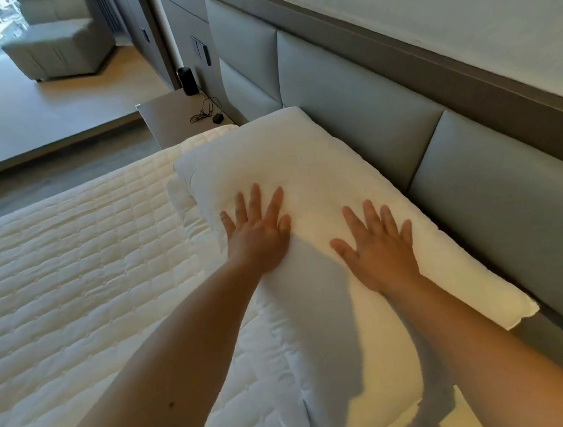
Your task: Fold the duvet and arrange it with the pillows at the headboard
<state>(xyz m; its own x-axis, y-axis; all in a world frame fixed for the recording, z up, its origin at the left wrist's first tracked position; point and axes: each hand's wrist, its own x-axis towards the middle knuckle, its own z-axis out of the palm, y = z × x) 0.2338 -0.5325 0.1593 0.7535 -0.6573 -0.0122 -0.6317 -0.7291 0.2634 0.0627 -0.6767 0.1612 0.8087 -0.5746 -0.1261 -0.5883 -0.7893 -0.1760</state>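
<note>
A white pillow (289, 164) lies along the grey padded headboard (359, 109), on top of other white bedding (322, 364) whose folded edge shows below it. I cannot tell whether that lower layer is the duvet or another pillow. My left hand (258, 236) lies flat on the pillow with its fingers spread. My right hand (376, 249) rests flat on it too, a little nearer the headboard. Neither hand grips anything. The quilted cream mattress (72, 268) stretches to the left.
A bedside table (174, 117) stands beyond the bed's far corner with a black cable and charger (208, 112) and a dark cylinder (188, 81) on it. Farther off are a raised wooden platform (39, 109), a grey sofa (58, 49) and a window.
</note>
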